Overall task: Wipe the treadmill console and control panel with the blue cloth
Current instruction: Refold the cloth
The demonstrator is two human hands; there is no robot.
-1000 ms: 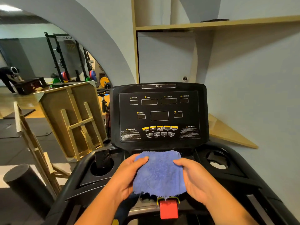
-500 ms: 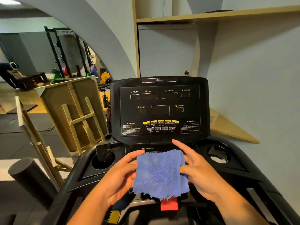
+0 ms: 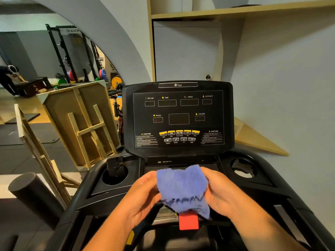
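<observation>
The blue cloth (image 3: 182, 187) is bunched between both hands, held in the air just below the black treadmill console (image 3: 178, 116). My left hand (image 3: 143, 194) grips its left edge and my right hand (image 3: 220, 191) grips its right side. The control panel with yellow and grey buttons (image 3: 178, 136) sits at the console's lower middle, above the cloth and untouched. A red safety key (image 3: 188, 221) shows under the cloth's lower edge.
Cup holders sit left (image 3: 115, 175) and right (image 3: 243, 169) of the tray; the left one holds a dark object. A wooden frame (image 3: 81, 124) leans to the left. A black foam roller (image 3: 30, 194) lies lower left. The wall (image 3: 281, 87) is close on the right.
The cloth has gone from a flat square to a gathered bundle, as both hands drew closer together. The view shifted slightly; the console looks a little nearer.
</observation>
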